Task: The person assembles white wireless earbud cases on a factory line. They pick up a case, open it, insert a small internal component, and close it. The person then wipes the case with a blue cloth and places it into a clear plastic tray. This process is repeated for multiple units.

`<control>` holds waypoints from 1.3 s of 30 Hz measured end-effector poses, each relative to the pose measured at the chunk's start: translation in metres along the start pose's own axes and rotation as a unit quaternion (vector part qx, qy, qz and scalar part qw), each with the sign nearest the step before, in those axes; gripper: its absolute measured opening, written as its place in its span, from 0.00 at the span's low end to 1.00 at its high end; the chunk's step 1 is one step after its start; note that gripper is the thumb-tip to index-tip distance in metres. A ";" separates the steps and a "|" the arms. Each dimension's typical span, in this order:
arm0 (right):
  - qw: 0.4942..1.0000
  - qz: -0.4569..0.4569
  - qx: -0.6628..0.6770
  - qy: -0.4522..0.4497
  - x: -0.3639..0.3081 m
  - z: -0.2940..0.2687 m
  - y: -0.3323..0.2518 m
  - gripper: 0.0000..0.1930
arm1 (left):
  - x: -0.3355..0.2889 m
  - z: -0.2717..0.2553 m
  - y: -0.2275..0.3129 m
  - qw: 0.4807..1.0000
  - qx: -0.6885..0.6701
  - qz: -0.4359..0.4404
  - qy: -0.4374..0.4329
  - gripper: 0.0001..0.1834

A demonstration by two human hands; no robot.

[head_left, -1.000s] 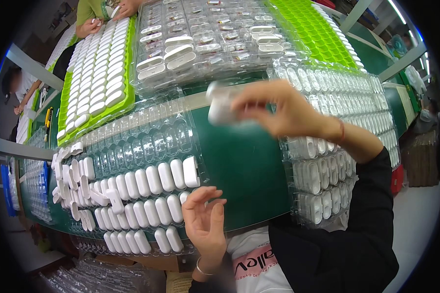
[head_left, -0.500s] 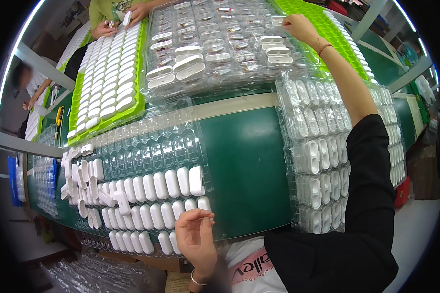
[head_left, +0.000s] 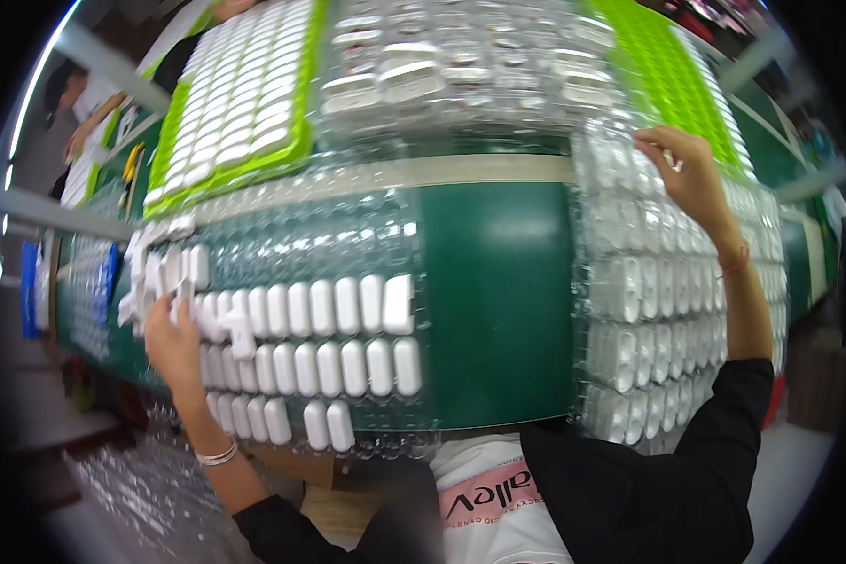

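Observation:
My left hand (head_left: 172, 343) is at the left, at the near edge of a loose heap of white plastic pieces (head_left: 164, 268). Its thumb and fingertips close on one small white piece (head_left: 185, 289), whose exact kind is blurred. My right hand (head_left: 694, 179) is over the far part of the stacked clear trays on the right, thumb and forefinger pinched together; whatever they hold, if anything, does not show. Hollow white oval shells fill those clear trays (head_left: 620, 287). Between my arms, white rounded cases (head_left: 321, 308) stand in rows in a clear blister tray (head_left: 357, 221).
Beyond lies a clear tray with open white cases (head_left: 412, 70). Green trays stand on both sides of it, the left green tray (head_left: 303, 141) full of white cases, the right green tray (head_left: 672, 80) edged by more. A yellow cutter (head_left: 132, 164) lies far left. People work at the left.
My left hand has moved left from the near rows to the heap. My right hand has drawn back from the far clear tray to the right-hand stack. The view has shifted.

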State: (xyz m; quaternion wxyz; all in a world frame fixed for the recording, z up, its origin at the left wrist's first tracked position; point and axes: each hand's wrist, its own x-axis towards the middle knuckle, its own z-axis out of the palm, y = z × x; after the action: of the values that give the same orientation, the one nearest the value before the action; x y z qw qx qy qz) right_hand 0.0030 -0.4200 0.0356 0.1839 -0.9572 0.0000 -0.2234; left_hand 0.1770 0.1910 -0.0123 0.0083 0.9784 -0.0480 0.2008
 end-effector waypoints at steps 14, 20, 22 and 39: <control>0.891 0.335 -0.266 0.154 -0.177 -0.133 0.193 0.11 | -0.035 -0.044 0.131 0.977 -0.168 0.116 0.060 0.17; 0.819 0.441 -0.364 0.055 -0.163 -0.149 0.268 0.14 | -0.092 -0.071 0.181 0.954 -0.238 0.144 0.114 0.20; 0.812 0.458 -0.362 0.018 -0.157 -0.150 0.284 0.14 | -0.107 -0.064 0.181 0.943 -0.236 0.201 0.120 0.23; 0.900 0.109 0.402 -0.129 -0.050 0.003 -0.074 0.10 | -0.168 -0.066 0.240 0.675 -0.707 -0.075 -0.199 0.24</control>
State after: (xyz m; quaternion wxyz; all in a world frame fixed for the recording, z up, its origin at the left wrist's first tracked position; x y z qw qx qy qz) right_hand -0.0467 -0.3454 0.0380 0.5749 -0.8162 -0.0093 -0.0576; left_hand -0.0261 -0.0304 -0.0189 0.7025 0.6979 -0.1028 -0.0936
